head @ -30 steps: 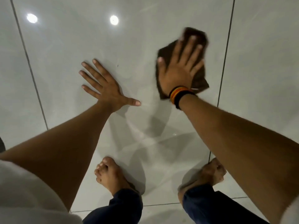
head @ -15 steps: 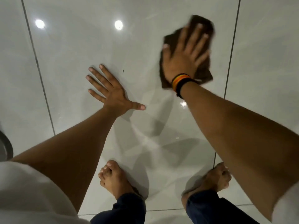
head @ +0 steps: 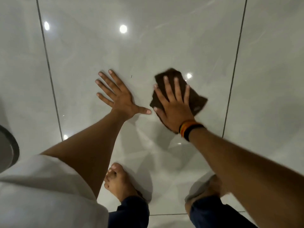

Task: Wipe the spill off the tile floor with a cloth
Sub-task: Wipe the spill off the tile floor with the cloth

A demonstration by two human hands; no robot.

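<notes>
indoor room, likely a home, large glossy pale floor tiles (head: 164,46) with thin dark grout lines (head: 49,71), round ceiling-light reflections (head: 123,28), person's bare feet (head: 118,181)

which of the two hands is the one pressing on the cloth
The right hand, with the striped wristband, lies flat on the brown cloth. The left hand rests on bare tile.

Right hand (head: 174,109) atop cloth (head: 195,102) (on floor (head: 148,50)), left hand (head: 121,99) beside.
</notes>
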